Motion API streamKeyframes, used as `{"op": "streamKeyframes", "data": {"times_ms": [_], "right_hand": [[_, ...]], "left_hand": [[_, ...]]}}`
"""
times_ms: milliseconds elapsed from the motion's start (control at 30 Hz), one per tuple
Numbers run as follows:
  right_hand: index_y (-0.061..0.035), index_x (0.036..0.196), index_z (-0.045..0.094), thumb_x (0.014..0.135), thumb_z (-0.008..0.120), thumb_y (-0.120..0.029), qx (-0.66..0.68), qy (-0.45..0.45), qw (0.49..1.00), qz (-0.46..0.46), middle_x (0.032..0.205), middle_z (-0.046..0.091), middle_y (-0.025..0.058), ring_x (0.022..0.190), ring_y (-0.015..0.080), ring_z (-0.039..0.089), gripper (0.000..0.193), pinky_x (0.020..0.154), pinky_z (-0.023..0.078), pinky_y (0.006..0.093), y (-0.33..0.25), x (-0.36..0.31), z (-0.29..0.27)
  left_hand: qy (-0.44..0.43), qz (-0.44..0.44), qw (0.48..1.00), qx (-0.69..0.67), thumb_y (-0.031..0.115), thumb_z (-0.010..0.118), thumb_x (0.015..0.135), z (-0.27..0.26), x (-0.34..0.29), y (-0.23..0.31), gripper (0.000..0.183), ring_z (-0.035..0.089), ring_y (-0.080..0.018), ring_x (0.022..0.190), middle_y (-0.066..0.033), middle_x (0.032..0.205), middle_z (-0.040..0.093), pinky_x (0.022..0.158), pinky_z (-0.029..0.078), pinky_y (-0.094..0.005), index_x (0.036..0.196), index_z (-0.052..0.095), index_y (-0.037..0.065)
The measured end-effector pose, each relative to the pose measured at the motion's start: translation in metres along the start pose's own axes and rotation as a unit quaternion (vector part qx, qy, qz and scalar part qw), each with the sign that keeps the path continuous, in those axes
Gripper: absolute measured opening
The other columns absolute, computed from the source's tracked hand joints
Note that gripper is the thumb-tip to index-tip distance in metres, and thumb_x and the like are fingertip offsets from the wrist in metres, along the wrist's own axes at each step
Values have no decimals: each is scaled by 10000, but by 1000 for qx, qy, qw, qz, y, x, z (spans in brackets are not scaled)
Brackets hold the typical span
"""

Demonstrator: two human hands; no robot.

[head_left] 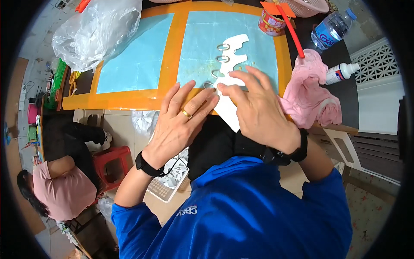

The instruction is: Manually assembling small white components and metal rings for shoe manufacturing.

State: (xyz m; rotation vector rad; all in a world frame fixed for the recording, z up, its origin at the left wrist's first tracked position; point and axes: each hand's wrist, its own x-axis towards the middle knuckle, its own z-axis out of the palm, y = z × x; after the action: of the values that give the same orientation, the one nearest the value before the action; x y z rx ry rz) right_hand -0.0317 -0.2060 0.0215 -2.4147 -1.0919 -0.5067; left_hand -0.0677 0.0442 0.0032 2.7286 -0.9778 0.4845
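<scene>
A white card cutout [232,56] with notched, wavy edges lies on the pale blue mat of an orange-framed table [172,52]. Several metal rings [223,47] sit along its left edge. My left hand [179,123], with a gold ring on one finger, rests flat at the table's near edge, its fingertips touching the cutout's lower part. My right hand [254,108] presses down on the cutout's lower end, fingers together beside the nearest metal ring [208,85]. Both wrists wear black bands.
A crumpled clear plastic bag [97,32] lies at the table's far left. At the right are a pink cloth [308,88], a water bottle [330,28], a white glue bottle [340,72], a printed cup [271,22] and a red stick [293,30]. A person in pink [64,187] sits lower left by a red stool [114,166].
</scene>
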Motion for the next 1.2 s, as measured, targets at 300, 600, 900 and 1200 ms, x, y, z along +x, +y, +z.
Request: {"op": "streamKeyframes", "data": {"times_ms": [300, 600, 900, 1200], "right_hand": [[15, 1204, 650, 884, 567, 39, 78, 12, 995, 68, 1216, 733, 182, 1348, 447, 552, 331, 1192, 375, 590, 9, -6, 6], [-2, 1194, 679, 929, 550, 59, 183, 110, 970, 115, 1212, 741, 94, 1453, 393, 482, 300, 1186, 385, 514, 23, -9, 12], [-45, 1194, 658, 865, 649, 40, 62, 33, 997, -8, 1374, 663, 196, 1421, 401, 521, 340, 1186, 373, 575, 2, -10, 3], [0, 1187, 619, 931, 635, -8, 37, -18, 998, -51, 1198, 751, 165, 1425, 363, 543, 257, 1209, 366, 587, -1, -15, -4]], "left_hand": [[41, -42, 998, -39, 39, 798, 818, 3, 0, 13, 788, 537, -309, 1419, -24, 1413, 653, 1307, 285, -568, 1561, 579, 186], [40, -90, 995, -13, 73, 816, 798, 5, 6, 33, 588, 533, -309, 1387, -18, 1366, 621, 1308, 236, -630, 1351, 650, 188], [24, -110, 985, -132, 100, 837, 784, -3, 11, 20, 552, 498, -377, 1379, -73, 1352, 578, 1268, 292, -635, 1300, 655, 164], [137, -90, 962, -218, -6, 671, 886, 3, 30, 7, 491, 528, -376, 1377, -98, 1316, 702, 1223, 364, -557, 1365, 569, 36]]}}
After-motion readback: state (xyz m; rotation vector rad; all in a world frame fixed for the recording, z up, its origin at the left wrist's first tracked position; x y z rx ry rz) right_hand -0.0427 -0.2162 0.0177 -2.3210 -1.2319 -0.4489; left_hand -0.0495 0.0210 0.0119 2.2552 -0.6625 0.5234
